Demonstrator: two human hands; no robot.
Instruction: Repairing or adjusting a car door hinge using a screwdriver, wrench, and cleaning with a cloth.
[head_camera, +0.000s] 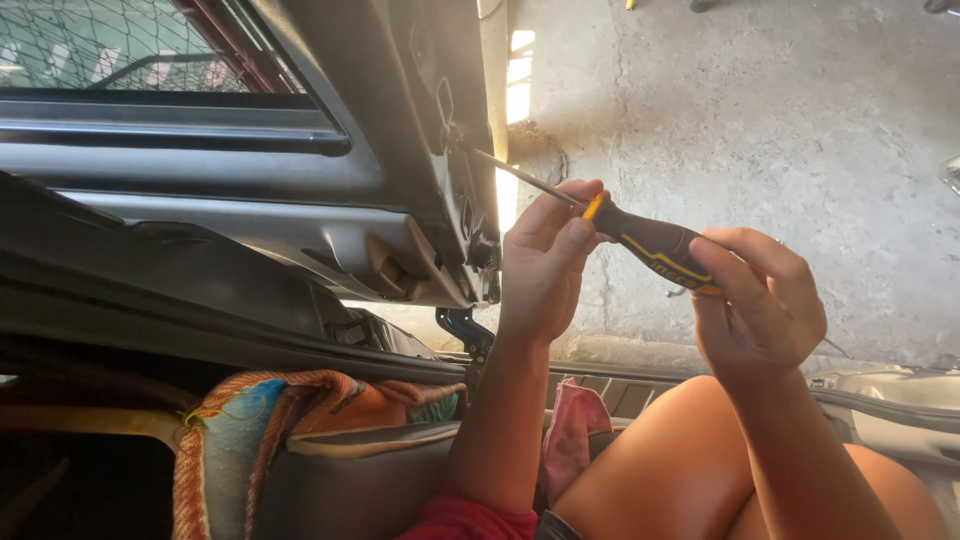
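Note:
A screwdriver (650, 243) with a black and yellow handle points up and left, its thin metal shaft reaching a screw spot on the edge of an open car door (440, 150). My left hand (545, 262) pinches the shaft where it meets the handle. My right hand (760, 305) wraps the rear end of the handle. Both forearms rise from the bottom of the view, and my bare knee (680, 450) sits below the hands.
The grey inner door panel (250, 200) fills the upper left, with the window above it. A colourful woven seat cover (270, 420) and a pink rag (575, 430) lie at the bottom. Cracked concrete floor (780, 130) spreads outside to the right.

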